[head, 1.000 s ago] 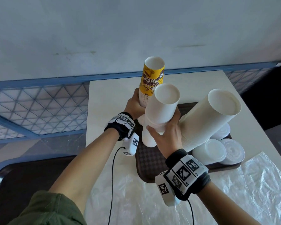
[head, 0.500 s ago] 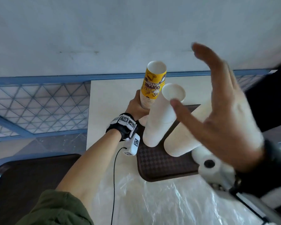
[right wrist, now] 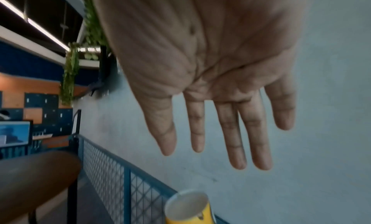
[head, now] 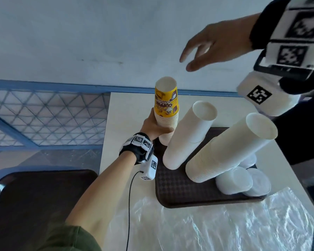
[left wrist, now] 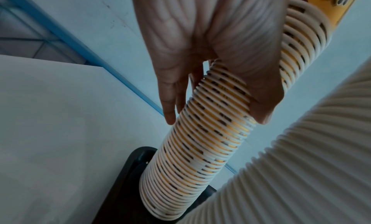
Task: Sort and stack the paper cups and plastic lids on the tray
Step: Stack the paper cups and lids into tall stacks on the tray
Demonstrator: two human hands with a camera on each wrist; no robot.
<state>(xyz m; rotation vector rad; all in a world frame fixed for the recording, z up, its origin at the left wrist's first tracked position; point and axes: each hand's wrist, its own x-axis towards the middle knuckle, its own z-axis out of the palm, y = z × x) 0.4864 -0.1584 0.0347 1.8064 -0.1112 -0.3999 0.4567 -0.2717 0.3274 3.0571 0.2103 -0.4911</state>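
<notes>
A tall stack of yellow printed cups [head: 166, 109] stands at the far left corner of the brown tray [head: 178, 187]. My left hand [head: 155, 128] grips this stack near its middle; the left wrist view shows fingers and thumb curled round the yellow stack [left wrist: 202, 141]. Two taller stacks of white cups [head: 187, 136] [head: 230, 149] lean on the tray to its right. White plastic lids [head: 243, 180] lie at the tray's right end. My right hand [head: 212, 42] hangs high above the cups, fingers spread and holding nothing; its fingers [right wrist: 236, 132] point down over the yellow cup's rim [right wrist: 186, 206].
The tray sits on a white table [head: 130, 105] against a pale wall. Crinkled clear plastic film [head: 216, 223] covers the table's near side. A dark chair seat [head: 31, 205] is at lower left, and a blue mesh railing [head: 43, 113] runs along the left.
My right hand has let go of the middle white stack and risen high, now spread above the cups. The white stack leans on the tray. The left hand keeps its grip.
</notes>
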